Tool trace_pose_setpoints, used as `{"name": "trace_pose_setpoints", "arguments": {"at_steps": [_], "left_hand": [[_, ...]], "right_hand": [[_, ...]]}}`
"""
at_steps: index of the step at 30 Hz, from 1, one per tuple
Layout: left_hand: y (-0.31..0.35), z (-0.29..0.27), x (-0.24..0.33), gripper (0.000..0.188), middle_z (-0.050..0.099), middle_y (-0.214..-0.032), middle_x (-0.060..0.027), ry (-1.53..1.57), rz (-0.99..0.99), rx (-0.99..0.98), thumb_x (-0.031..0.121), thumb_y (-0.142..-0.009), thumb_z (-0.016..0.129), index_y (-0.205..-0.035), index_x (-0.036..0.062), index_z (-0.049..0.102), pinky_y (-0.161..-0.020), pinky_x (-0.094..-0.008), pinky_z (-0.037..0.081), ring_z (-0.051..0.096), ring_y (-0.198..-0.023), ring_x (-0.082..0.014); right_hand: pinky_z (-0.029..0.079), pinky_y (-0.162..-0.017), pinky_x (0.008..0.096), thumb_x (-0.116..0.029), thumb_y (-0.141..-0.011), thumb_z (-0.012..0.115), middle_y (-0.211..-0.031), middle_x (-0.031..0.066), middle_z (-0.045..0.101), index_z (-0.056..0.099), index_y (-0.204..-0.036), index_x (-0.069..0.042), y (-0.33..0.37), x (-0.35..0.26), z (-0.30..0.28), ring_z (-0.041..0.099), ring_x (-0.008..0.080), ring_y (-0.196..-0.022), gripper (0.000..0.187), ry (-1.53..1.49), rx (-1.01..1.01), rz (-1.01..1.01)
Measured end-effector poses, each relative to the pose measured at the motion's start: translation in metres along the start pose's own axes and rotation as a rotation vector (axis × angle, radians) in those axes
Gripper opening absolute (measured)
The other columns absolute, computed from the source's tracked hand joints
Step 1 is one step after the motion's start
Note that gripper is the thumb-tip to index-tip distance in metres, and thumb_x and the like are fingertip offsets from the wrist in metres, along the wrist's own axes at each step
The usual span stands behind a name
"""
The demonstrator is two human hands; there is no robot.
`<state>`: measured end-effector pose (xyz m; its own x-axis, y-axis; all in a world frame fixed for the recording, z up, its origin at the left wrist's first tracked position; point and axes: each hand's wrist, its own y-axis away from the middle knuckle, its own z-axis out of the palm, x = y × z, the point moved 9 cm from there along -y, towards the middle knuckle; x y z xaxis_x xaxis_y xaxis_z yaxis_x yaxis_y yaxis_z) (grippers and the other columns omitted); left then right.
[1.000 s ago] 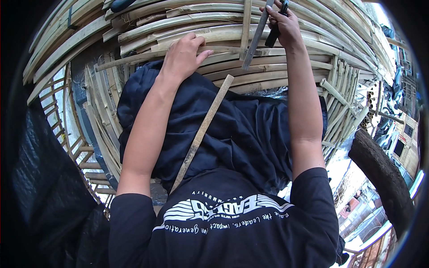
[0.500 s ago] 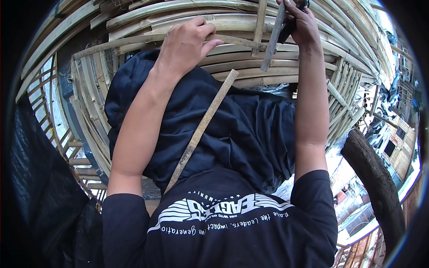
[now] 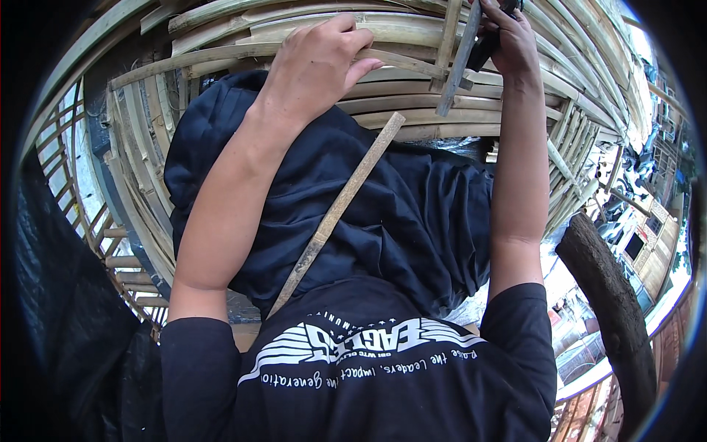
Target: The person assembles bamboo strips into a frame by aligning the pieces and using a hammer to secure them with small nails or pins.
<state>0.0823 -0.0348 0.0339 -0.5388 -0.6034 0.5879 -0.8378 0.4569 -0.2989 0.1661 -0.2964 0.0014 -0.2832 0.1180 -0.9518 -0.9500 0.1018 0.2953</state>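
Observation:
My left hand (image 3: 313, 70) is closed around a long, thin bamboo strip (image 3: 202, 59) that runs left to right above my lap. Its right end meets an upright bamboo slat (image 3: 448, 44) and a flat grey bar (image 3: 459, 66). My right hand (image 3: 509, 40), at the top edge, is closed on the grey bar, with a black object (image 3: 484, 48) beside the palm. Part of that hand is cut off, and I cannot tell what the black object is. A loose bamboo stick (image 3: 339, 210) lies diagonally across my dark trousers, untouched by either hand.
Split bamboo slats (image 3: 420, 114) form a curved surface in front of me and to both sides. A dark log (image 3: 607, 302) leans at the right. Black sheeting (image 3: 66, 317) hangs at the left, beside a bamboo lattice (image 3: 121, 261).
My left hand has shifted slightly up and right in the picture. The bamboo strip and my right hand with the grey bar have shifted slightly right; both grips are unchanged.

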Motion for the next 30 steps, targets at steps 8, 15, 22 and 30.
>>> {"name": "trace_pose_setpoints", "arguments": {"at_steps": [8,15,22,30], "left_hand": [[0.002,0.001,-0.002,0.028,0.062,-0.088,-0.0102,0.023,-0.017,-0.031,0.029,-0.085,0.075,-0.092,0.0029,0.067,-0.072,-0.0410,0.052,0.064,-0.080,-0.0325],[0.006,-0.009,0.013,0.022,0.064,-0.091,-0.0032,-0.094,0.108,-0.006,0.023,-0.081,0.077,-0.096,0.0091,0.067,-0.077,-0.0368,0.043,0.062,-0.080,-0.0257],[0.011,-0.063,0.064,0.024,0.065,-0.093,0.0007,-0.161,0.242,0.087,0.017,-0.079,0.078,-0.100,0.0119,0.069,-0.083,-0.0373,0.039,0.062,-0.082,-0.0198],[-0.004,-0.166,0.159,0.023,0.068,-0.089,-0.0015,-0.284,0.377,0.301,0.015,-0.080,0.078,-0.100,0.0073,0.072,-0.083,-0.0361,0.039,0.061,-0.080,-0.0196]], "right_hand": [[0.038,-0.050,0.0161,-0.008,-0.094,0.067,-0.091,0.0059,0.070,0.049,-0.142,-0.003,0.004,-0.006,0.001,0.049,0.0031,-0.057,0.051,0.067,0.010,-0.067],[0.038,-0.051,0.0166,-0.008,-0.094,0.066,-0.093,0.0080,0.071,0.045,-0.145,-0.002,0.019,-0.031,0.004,0.049,0.0038,-0.057,0.055,0.005,-0.031,-0.197],[0.042,-0.048,0.0199,-0.019,-0.097,0.066,-0.091,0.0116,0.070,0.057,-0.134,-0.003,0.081,-0.132,-0.013,0.050,0.0057,-0.055,0.042,0.181,0.163,-0.326],[0.036,-0.058,0.0205,-0.051,-0.101,0.051,-0.118,0.0236,0.067,0.057,-0.128,0.007,0.153,-0.211,-0.079,0.032,0.0035,-0.054,0.064,-0.133,0.180,-0.490]]}}
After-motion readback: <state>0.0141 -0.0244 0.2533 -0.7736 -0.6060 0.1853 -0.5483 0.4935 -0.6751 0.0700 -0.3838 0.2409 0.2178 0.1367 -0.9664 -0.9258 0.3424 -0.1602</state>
